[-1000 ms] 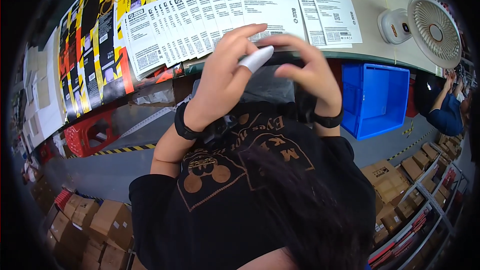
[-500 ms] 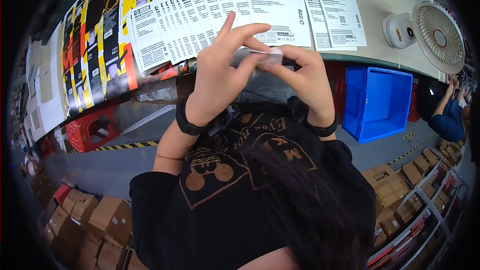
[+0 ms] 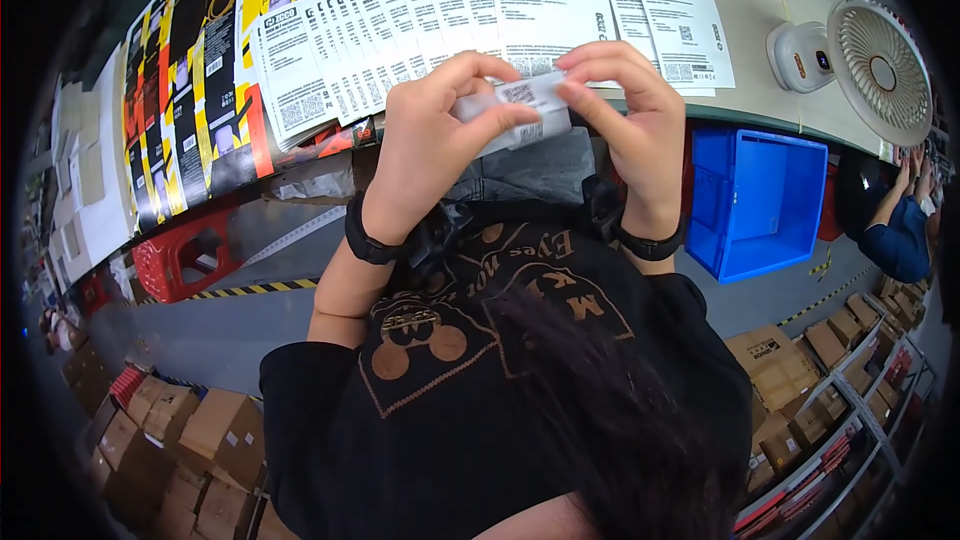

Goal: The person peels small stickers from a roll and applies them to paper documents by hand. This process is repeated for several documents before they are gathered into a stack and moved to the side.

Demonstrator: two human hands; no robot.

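Observation:
Between my two hands is a small white strip of printed labels (image 3: 546, 100) with square codes on it, slightly blurred. My left hand (image 3: 430, 140) pinches its left end with thumb and fingers. At the right end, my right hand (image 3: 637, 110) grips it with thumb and fingertips. Both hands are above the front edge of the table, just before a row of overlapping white printed sheets (image 3: 400, 30). A separate pair of overlapping printed sheets (image 3: 682, 25) lies to the right of that row.
Black, yellow and red printed packaging sheets (image 3: 205, 70) cover the table's left side. A white desk fan (image 3: 882, 72) stands at the right. Below the table edge sits a blue plastic crate (image 3: 765, 205); a red stool (image 3: 180, 258) is at left. Cardboard boxes (image 3: 215, 435) are stacked behind me.
My right hand has moved right and turned, with its fingers now raised over the strip. The strip is spread wider between my hands, showing its printed face.

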